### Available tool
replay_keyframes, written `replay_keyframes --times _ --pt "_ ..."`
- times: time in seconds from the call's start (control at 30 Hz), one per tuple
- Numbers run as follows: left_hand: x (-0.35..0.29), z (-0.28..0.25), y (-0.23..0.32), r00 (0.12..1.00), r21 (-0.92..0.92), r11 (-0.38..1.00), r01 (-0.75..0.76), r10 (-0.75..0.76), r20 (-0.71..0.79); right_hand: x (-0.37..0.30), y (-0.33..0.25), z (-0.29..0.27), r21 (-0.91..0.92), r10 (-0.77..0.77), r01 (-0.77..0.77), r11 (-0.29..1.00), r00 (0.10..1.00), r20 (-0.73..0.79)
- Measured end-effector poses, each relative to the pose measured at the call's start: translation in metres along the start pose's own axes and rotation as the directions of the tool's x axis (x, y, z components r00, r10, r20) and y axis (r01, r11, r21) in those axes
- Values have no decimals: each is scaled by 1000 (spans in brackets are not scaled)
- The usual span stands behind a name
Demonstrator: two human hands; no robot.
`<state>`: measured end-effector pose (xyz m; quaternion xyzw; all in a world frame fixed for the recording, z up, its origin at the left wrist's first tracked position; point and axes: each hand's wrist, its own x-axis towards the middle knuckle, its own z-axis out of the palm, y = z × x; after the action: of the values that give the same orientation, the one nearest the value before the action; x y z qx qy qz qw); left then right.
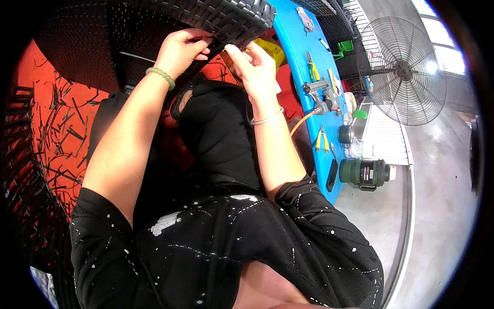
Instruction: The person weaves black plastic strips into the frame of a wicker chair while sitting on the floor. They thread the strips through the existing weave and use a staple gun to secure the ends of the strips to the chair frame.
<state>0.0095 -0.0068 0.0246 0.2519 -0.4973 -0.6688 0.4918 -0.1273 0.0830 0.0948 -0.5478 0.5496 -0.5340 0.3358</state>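
Note:
A black woven wicker piece (154,31) fills the top of the head view, resting over my knees. My left hand (180,50), with a green bead bracelet at the wrist, pinches the lower edge of the weave. My right hand (256,68), wearing a thin bangle, holds the same edge just to the right, fingers curled around a black strand. Both hands are touching the wicker rim, a few centimetres apart. My black trousers (216,129) and speckled black shirt lie below.
A blue bench (303,62) runs along the right with pliers, an air tool on an orange hose (321,98) and a dark green flask (365,172). A large floor fan (404,69) stands at right. Black strand offcuts litter the red floor (56,123) at left.

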Motion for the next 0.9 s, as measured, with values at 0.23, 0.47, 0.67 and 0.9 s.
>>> replay_keyframes --times 0.23,0.47,0.67,0.9 --pt "6 0 -5 997 10 1000 -6 6 -72 -1 0 -3 -45 9 -7 999 999 35" --pt "8 4 -3 997 45 997 -61 59 53 -8 5 1 -143 -170 158 977 983 -71" --pt "13 3 -5 980 86 976 -198 197 17 -7 6 3 -178 -214 201 963 975 -56" --pt "7 11 0 968 183 953 -242 251 -25 -13 0 -5 352 4 -60 934 987 159"
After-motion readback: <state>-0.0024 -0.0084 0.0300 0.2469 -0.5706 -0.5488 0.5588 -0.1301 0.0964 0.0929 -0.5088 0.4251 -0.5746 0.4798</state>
